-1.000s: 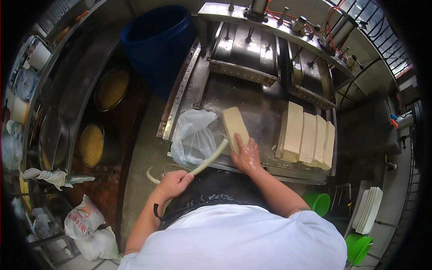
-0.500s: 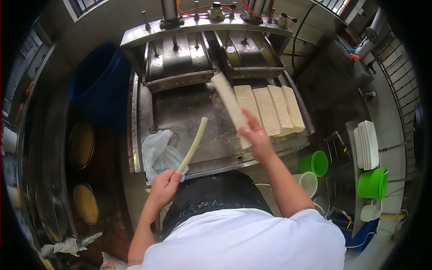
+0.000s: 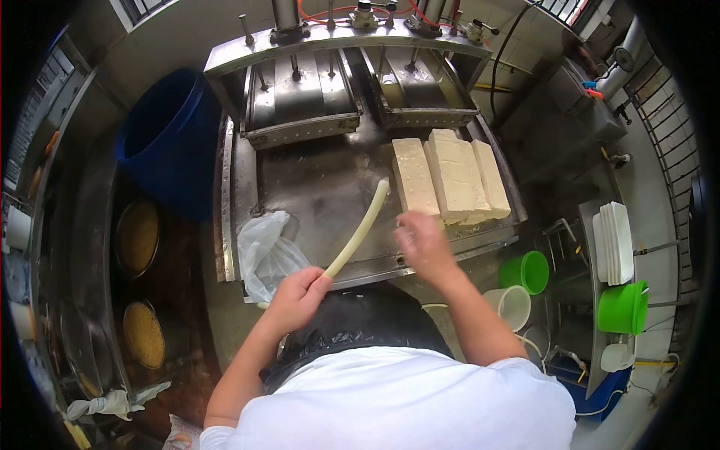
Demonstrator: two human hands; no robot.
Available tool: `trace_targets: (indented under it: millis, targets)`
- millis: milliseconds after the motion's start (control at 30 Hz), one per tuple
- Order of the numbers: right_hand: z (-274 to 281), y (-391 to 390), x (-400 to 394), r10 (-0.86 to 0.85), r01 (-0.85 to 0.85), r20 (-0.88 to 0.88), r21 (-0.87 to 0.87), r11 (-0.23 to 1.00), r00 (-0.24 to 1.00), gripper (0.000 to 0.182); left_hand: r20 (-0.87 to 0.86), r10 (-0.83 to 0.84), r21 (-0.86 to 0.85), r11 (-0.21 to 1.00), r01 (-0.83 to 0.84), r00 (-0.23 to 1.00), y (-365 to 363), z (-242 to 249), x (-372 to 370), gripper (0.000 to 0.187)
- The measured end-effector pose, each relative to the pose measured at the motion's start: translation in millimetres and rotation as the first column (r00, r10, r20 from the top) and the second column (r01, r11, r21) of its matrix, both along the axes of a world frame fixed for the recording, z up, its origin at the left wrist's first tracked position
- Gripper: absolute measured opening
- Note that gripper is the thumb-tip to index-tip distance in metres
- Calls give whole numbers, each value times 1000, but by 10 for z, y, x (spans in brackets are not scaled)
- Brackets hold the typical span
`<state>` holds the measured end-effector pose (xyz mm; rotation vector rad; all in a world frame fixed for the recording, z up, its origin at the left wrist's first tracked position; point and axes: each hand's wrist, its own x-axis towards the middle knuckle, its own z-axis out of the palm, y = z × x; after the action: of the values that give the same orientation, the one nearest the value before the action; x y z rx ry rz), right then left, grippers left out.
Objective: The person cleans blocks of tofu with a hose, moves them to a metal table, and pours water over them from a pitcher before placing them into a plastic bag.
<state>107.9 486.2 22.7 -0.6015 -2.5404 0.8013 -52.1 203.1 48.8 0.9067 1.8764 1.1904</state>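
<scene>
A pale, flexible hose (image 3: pixel 358 232) is gripped in my left hand (image 3: pixel 301 292), its open end pointing up over the steel table. My right hand (image 3: pixel 426 244) hangs empty just in front of the tofu slabs, slightly blurred, with its fingers loosely bent and apart. The nearest tofu slab (image 3: pixel 415 176) lies lengthwise on the table. Beside it, another tofu slab (image 3: pixel 454 176) rests on top of others, and a further tofu slab (image 3: pixel 491 176) is at the right end.
The steel table (image 3: pixel 315 176) has a press with perforated trays (image 3: pixel 304 130) at its back. A crumpled plastic bag (image 3: pixel 266 251) lies at the front left corner. A blue barrel (image 3: pixel 161 135) stands left, and green buckets (image 3: pixel 523 273) stand right.
The tofu slab my right hand was holding tilted now lies on the other slabs, and that hand has let go. My left hand has moved the hose right and slightly up.
</scene>
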Motion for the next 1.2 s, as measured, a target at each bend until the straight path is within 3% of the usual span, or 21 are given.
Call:
trace_targets:
  millis: [67, 133, 200, 233, 300, 333, 367, 400, 467, 567, 600, 667, 700, 767, 800, 867, 900, 1000, 1200]
  targets:
    - [-273, -395, -107, 224, -190, 171, -191, 963, 960, 38, -15, 56, -75, 996, -57, 998, -208, -67, -18, 33]
    - [-363, -685, -246, 494, -403, 375, -296, 866, 785, 40, -16, 111, -100, 989, -112, 994, -438, -67, -10, 33]
    - [-596, -889, -488, 566, -490, 556, -298, 819, 608, 46, -20, 186, -126, 974, -188, 982, -719, -104, 15, 32]
    - [-750, -938, -609, 591, -520, 552, -302, 799, 588, 46, 13, 241, -113, 965, -238, 970, -882, -155, 29, 31]
    - [-1036, -1050, -967, 431, -366, 458, -227, 902, 778, 57, 5, 349, -116, 931, -346, 937, -1201, -156, 87, 30]
    - [-1109, -1081, -1157, 356, -303, 444, -186, 934, 823, 72, -3, 397, -121, 911, -395, 918, -1366, -182, 131, 30]
    - [-1169, -1100, -1367, 314, -263, 451, -175, 949, 835, 96, 16, 459, -101, 884, -456, 888, -1536, -247, 177, 31]
    - [-1197, -1151, -1595, 352, -305, 445, -178, 936, 823, 96, 36, 513, -79, 857, -510, 857, -1688, -301, 221, 32]
    - [-1191, -1269, -1980, 250, -177, 505, -189, 966, 826, 119, 11, 585, -97, 808, -582, 811, -1963, -367, 323, 32]
    - [-999, -1740, -2386, 354, -281, 569, -215, 935, 742, 135, 23, 660, -122, 747, -654, 750, -2247, -422, 467, 32]
    - [-972, -1941, -2419, 360, -294, 570, -209, 933, 739, 135, 54, 684, -133, 727, -673, 728, -2310, -445, 499, 32]
    - [-960, -2341, -2359, 511, -615, 587, -28, 788, 628, 133, 61, 690, -125, 722, -681, 721, -2416, -529, 547, 32]
    - [-952, -2486, -2280, 512, -621, 592, -24, 783, 623, 133, 63, 688, -122, 724, -679, 723, -2467, -560, 563, 32]
    - [-974, -2712, -2048, 543, -849, 709, 148, 508, 449, 100, 52, 672, -108, 739, -664, 739, -2482, -491, 550, 32]
    - [-1172, -2727, -1924, 534, -847, 717, 148, 511, 448, 100, 37, 650, -96, 758, -645, 759, -2492, -459, 525, 32]
    - [-1723, -2560, -1714, 622, -808, 520, 442, 391, 585, 52, 18, 616, -87, 786, -613, 787, -2537, -484, 465, 31]
    - [-1567, -2470, -1590, 636, -834, 541, 321, 449, 551, 44, -9, 585, -83, 807, -584, 811, -2542, -518, 432, 30]
    - [-1386, -2163, -1210, 540, -793, 646, 175, 583, 540, 44, -61, 503, -89, 858, -506, 862, -2533, -683, 315, 29]
    - [-1702, -1089, -63, 215, -490, 549, 423, 762, 808, 49, -87, 333, -132, 930, -342, 939, -2333, -719, 232, 32]
